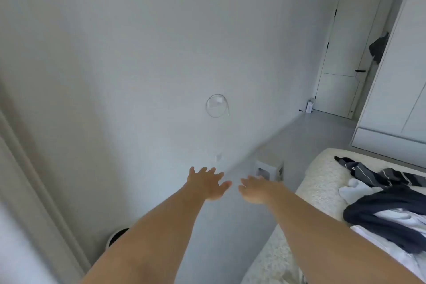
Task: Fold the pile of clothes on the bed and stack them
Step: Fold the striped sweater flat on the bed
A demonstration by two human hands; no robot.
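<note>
My left hand (207, 183) and my right hand (258, 190) are both stretched out in front of me with the fingers spread wide, and they hold nothing (I think I am only beginning, so they are free to reach). The pile of clothes (387, 212) lies on the bed (318, 182) at my right, well apart from both hands. It is crumpled; its long axis seems to run along the bed, away from me, with the dark striped garment (368, 172) at the far end.

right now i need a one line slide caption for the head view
Both hands, left hand and right hand, stretch open toward the wall, unfolded clothes on the bed at right.
</note>
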